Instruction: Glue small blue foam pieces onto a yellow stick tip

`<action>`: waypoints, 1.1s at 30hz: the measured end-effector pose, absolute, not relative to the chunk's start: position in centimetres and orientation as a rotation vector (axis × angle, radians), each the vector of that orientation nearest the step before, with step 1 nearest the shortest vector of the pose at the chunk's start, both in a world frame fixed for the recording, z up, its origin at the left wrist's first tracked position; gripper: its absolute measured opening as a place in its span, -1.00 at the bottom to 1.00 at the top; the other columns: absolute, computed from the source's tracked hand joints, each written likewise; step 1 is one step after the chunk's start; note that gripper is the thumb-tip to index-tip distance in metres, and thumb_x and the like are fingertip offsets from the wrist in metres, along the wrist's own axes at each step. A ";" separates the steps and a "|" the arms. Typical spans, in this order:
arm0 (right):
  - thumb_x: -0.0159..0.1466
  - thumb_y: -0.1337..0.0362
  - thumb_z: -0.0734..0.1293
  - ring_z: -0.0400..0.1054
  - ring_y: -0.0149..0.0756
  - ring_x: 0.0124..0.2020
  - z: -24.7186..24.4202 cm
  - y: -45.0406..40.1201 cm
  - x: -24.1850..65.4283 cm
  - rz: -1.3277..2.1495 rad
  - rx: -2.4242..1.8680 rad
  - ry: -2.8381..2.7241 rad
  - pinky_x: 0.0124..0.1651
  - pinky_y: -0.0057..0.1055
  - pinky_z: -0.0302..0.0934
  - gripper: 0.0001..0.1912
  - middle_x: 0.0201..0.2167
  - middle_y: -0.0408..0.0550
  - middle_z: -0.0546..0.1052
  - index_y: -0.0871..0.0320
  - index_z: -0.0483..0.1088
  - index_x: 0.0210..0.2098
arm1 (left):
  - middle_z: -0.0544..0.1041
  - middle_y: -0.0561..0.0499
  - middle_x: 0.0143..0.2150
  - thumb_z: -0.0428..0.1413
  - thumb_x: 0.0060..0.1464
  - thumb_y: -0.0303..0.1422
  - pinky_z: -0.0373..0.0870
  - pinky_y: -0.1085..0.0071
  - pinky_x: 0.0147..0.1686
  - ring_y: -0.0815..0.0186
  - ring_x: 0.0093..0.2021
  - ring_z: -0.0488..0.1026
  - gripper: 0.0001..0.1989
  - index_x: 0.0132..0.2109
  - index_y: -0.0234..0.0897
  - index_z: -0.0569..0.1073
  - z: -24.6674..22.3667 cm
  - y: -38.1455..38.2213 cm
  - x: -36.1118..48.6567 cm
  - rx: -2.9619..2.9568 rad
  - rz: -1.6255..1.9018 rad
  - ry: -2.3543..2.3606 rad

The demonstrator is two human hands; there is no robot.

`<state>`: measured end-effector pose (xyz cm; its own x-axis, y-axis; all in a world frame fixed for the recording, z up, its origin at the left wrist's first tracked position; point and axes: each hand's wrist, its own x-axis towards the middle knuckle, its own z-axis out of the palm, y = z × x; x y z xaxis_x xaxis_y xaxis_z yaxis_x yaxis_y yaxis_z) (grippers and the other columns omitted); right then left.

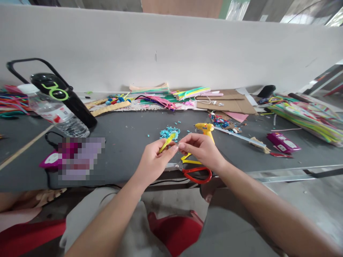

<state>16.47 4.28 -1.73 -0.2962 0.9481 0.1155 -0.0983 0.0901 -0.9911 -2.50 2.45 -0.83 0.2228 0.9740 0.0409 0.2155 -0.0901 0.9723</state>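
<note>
Landmark: yellow glue gun (pixel 205 127), on the grey counter (pixel 120 153). The slim yellow piece (pixel 166 142) is up off the counter, just left of the gun, in the left hand (pixel 152 160). Left grip: thumb and fingers clamped on it, tip angled up and away, probably to keep that end exposed. Right hand (pixel 199 146), near side of the gun: thumb and index pinched together; can't tell if anything thin sits between. Hands nearly meet, likely for fine control.

Blue snippets (pixel 167 132), short and fuzzy-looking, loosely heaped left of the gun, likely for easy reach. Scissors (pixel 198 182), metal blades and looped red plastic handles, lie nearer the person than the gun. Brown cardboard (pixel 222 105), flat and matte, beyond the gun.
</note>
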 end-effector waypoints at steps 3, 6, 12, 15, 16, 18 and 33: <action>0.12 0.14 0.56 0.34 -0.48 -0.49 -1.9 4.4 16.6 1.400 -0.920 -1.411 -0.38 -0.49 0.30 -0.72 -0.53 -0.17 0.51 0.21 0.50 -0.40 | 0.20 0.14 -0.46 0.18 0.18 -0.12 0.06 0.50 -0.46 0.46 -0.44 0.07 -0.69 -0.27 -0.32 0.48 -0.7 2.5 -2.5 1.514 0.972 1.142; 0.18 0.12 0.52 0.35 -0.46 -0.47 -2.0 4.4 16.8 1.428 -0.907 -1.447 -0.35 -0.46 0.31 -0.73 -0.50 -0.15 0.50 0.21 0.51 -0.36 | 0.16 0.16 -0.47 0.17 0.19 -0.13 0.05 0.50 -0.47 0.47 -0.47 0.05 -0.70 -0.30 -0.32 0.45 -0.8 2.6 -2.5 1.475 0.962 1.117; 0.28 0.11 0.44 0.38 -0.41 -0.38 -2.0 4.4 16.9 1.430 -0.872 -1.523 -0.26 -0.41 0.33 -0.74 -0.42 -0.12 0.49 0.20 0.48 -0.26 | 0.10 0.18 -0.49 0.19 0.18 -0.15 -0.02 0.48 -0.50 0.49 -0.50 -0.01 -0.71 -0.30 -0.31 0.42 -1.0 2.7 -2.6 1.402 0.968 1.093; 0.31 0.11 0.41 0.32 -0.44 -0.40 -2.0 4.3 16.7 1.400 -0.877 -1.562 -0.28 -0.43 0.29 -0.74 -0.44 -0.15 0.45 0.20 0.44 -0.29 | 0.09 0.18 -0.49 0.19 0.17 -0.15 -0.04 0.47 -0.51 0.48 -0.50 -0.02 -0.70 -0.33 -0.31 0.39 -0.9 2.5 -2.6 1.394 0.976 1.079; 0.32 0.11 0.40 0.30 -0.45 -0.41 -2.0 4.3 16.7 1.391 -0.882 -1.575 -0.29 -0.44 0.27 -0.74 -0.45 -0.15 0.43 0.19 0.43 -0.30 | 0.09 0.18 -0.49 0.19 0.17 -0.14 -0.04 0.46 -0.51 0.48 -0.49 -0.01 -0.69 -0.34 -0.30 0.38 -0.9 2.5 -2.5 1.401 0.973 1.072; 0.33 0.10 0.39 0.28 -0.45 -0.41 -1.9 4.3 16.6 1.382 -0.885 -1.597 -0.29 -0.44 0.26 -0.74 -0.45 -0.16 0.41 0.19 0.42 -0.30 | 0.09 0.18 -0.49 0.20 0.17 -0.14 -0.05 0.46 -0.50 0.48 -0.49 -0.01 -0.67 -0.36 -0.30 0.36 -0.8 2.5 -2.5 1.407 0.978 1.069; 0.30 0.03 0.40 0.31 -0.43 -0.41 -1.5 4.0 16.6 1.586 -0.839 -1.507 -0.26 -0.43 0.29 -0.68 -0.44 -0.16 0.42 0.17 0.41 -0.33 | 0.14 0.16 -0.50 0.23 0.14 -0.17 -0.04 0.43 -0.49 0.46 -0.50 0.00 -0.72 -0.35 -0.29 0.43 -1.6 2.8 -2.9 1.342 0.973 0.972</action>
<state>16.62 4.00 -1.51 -0.4804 0.8757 0.0492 -0.0943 0.0043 -0.9955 -2.89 2.81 -1.56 0.3121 0.9501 0.0002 -0.0006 0.0000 1.0000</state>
